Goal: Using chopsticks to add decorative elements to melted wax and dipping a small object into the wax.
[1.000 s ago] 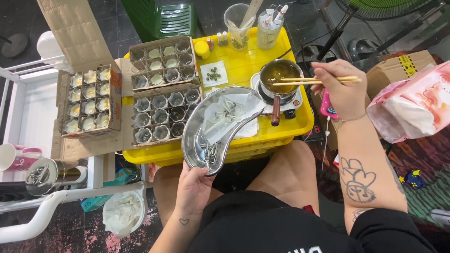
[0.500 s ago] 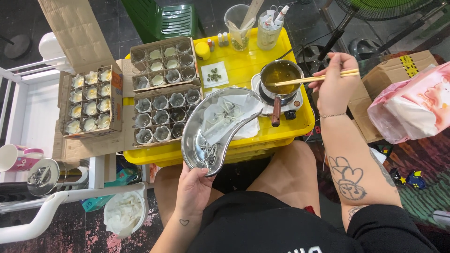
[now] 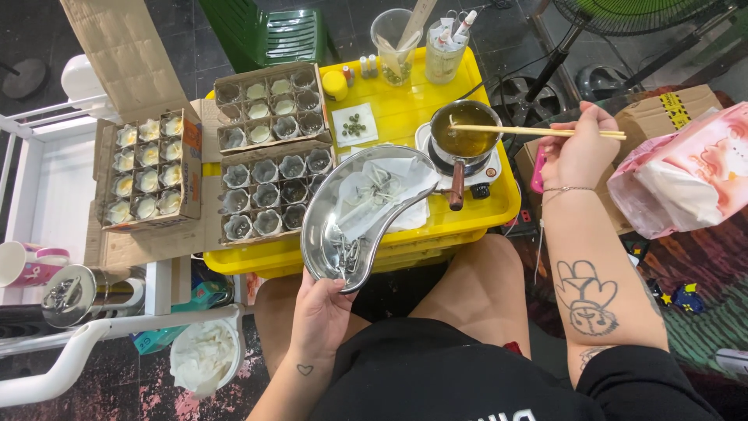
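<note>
From my remote seat I see the right hand (image 3: 580, 148) pinched around a pair of wooden chopsticks (image 3: 530, 131), fingers closed on their thick end, holding them level so that the tips reach over the small metal pot (image 3: 466, 130) of amber liquid. The pot sits on a little white hotplate (image 3: 489, 166) at the right side of the yellow tray (image 3: 405, 109), its brown handle (image 3: 456, 185) pointing toward me. The left hand (image 3: 321, 310) grips the near rim of a kidney-shaped steel dish (image 3: 319, 210), thumb on top of the edge; the dish rests tilted across the front edge of the tray and holds crumpled white tissue (image 3: 382, 191) and a clump of small metal wick holders (image 3: 347, 253) (I cannot make out each piece). Left of the dish stand two open cardboard boxes (image 3: 273, 105) divided into cells, each cell with a small glass cup, and a third such box (image 3: 148, 168) lies further left on a white rack (image 3: 47, 187). At the far edge of the tray stand a clear measuring cup (image 3: 393, 39) with sticks in it and a glass jar (image 3: 446, 51) of tools, with a white square of paper carrying small green beads (image 3: 356, 123) just nearer. A pink plastic bag (image 3: 686, 175) lies off to the right, near the right hand.
</note>
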